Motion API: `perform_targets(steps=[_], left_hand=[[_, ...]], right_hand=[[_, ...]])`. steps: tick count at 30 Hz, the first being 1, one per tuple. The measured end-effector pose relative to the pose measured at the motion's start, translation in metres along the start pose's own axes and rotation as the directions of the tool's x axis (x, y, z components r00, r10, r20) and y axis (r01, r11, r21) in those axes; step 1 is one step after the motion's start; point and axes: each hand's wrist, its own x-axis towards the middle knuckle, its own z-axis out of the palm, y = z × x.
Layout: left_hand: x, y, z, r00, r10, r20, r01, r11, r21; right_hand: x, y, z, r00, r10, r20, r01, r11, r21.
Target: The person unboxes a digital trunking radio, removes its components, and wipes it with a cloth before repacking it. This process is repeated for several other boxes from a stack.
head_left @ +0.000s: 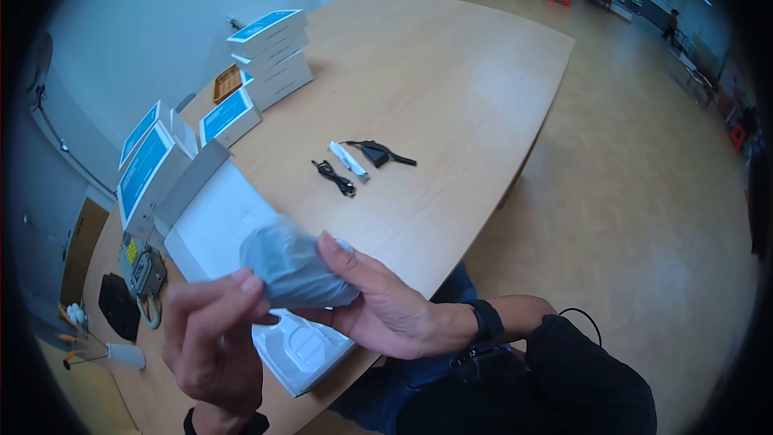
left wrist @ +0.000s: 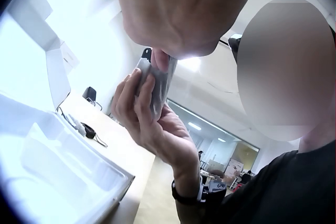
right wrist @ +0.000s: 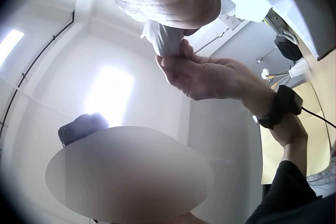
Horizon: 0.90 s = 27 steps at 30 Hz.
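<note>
A rounded, bluish-grey thing in a translucent plastic bag [head_left: 294,262] is held up over an open white box [head_left: 217,217]. My right hand [head_left: 386,302] grips it from the right, its thumb along the upper side. At the bag's left end, my left hand [head_left: 213,338] pinches the plastic between thumb and fingertips. In the left wrist view, a small dark end with a hole shows at the top of the wrapped thing [left wrist: 165,85]. A moulded white tray [head_left: 302,346] fills the near part of the box, below the hands.
Ahead on the table lie a coiled black cable [head_left: 334,178], a slim white packet [head_left: 348,161] and a black adapter [head_left: 376,155]. White-and-blue boxes [head_left: 278,72] are stacked behind. Left of the open box are a desk phone [head_left: 145,266], a black pouch [head_left: 118,306] and a white cup [head_left: 126,356].
</note>
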Motion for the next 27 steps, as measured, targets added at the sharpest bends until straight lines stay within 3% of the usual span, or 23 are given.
perform_targets(steps=[2,3,5,6,8,11,14,16,18,19,20,21,23,25,27], left_hand=[[0.015,-0.006,0.001,1.0,-0.014,0.019,0.016,0.994,-0.107],[0.024,-0.003,0.007,0.998,-0.045,-0.034,0.041,0.992,-0.117],[0.033,0.002,0.027,0.967,-0.205,-0.154,0.155,0.946,-0.286],[0.03,-0.006,0.027,0.964,-0.215,-0.154,0.164,0.944,-0.287],[0.022,-0.028,0.012,0.982,-0.187,0.033,0.188,0.931,-0.313],[0.034,-0.028,0.009,0.978,-0.169,0.119,0.19,0.964,-0.188],[0.029,-0.038,0.015,0.986,-0.151,0.067,0.156,0.985,-0.08],[0.03,-0.046,0.015,0.989,-0.139,0.044,0.146,0.957,-0.249],[0.044,-0.038,0.009,0.983,-0.181,0.024,0.18,0.935,-0.305],[0.052,-0.034,0.008,0.961,-0.276,0.02,0.27,0.919,-0.287],[0.058,-0.034,0.009,0.929,-0.37,0.007,0.358,0.895,-0.267],[0.063,-0.039,0.01,0.926,-0.377,0.007,0.365,0.894,-0.261],[0.075,-0.052,0.004,0.942,-0.333,-0.03,0.311,0.906,-0.285],[0.079,-0.051,0.0,0.949,-0.308,0.073,0.313,0.881,-0.355],[0.085,-0.049,-0.004,0.891,-0.375,-0.256,0.252,0.878,-0.406]], right_hand=[[0.003,-0.003,0.0,0.999,-0.015,-0.035,0.016,1.0,0.025],[0.006,-0.006,0.002,0.999,-0.006,-0.033,0.007,1.0,0.027],[0.008,-0.015,0.006,0.992,-0.118,-0.039,0.12,0.992,0.042],[0.01,-0.015,0.005,0.99,-0.138,-0.042,0.14,0.989,0.045],[0.011,-0.015,0.001,0.991,-0.127,-0.033,0.128,0.991,0.035],[0.017,-0.01,-0.008,0.988,-0.153,-0.035,0.155,0.987,0.045],[0.022,-0.009,-0.018,0.984,-0.179,-0.023,0.181,0.979,0.093],[0.022,-0.014,-0.024,0.98,-0.194,-0.033,0.197,0.973,0.122],[0.023,-0.025,-0.033,0.994,-0.103,0.025,0.098,0.985,0.142],[0.023,-0.028,-0.036,0.994,-0.104,0.016,0.1,0.984,0.147],[0.022,-0.03,-0.038,0.991,-0.066,0.115,0.057,0.995,0.085],[0.022,-0.032,-0.039,0.976,-0.019,0.216,0.014,1.0,0.025],[0.02,-0.034,-0.038,0.971,0.049,0.236,-0.051,0.999,0.005],[0.021,-0.033,-0.035,0.955,0.124,0.271,-0.13,0.992,0.001],[0.026,-0.04,-0.034,0.968,0.171,0.184,-0.146,0.979,-0.141]])
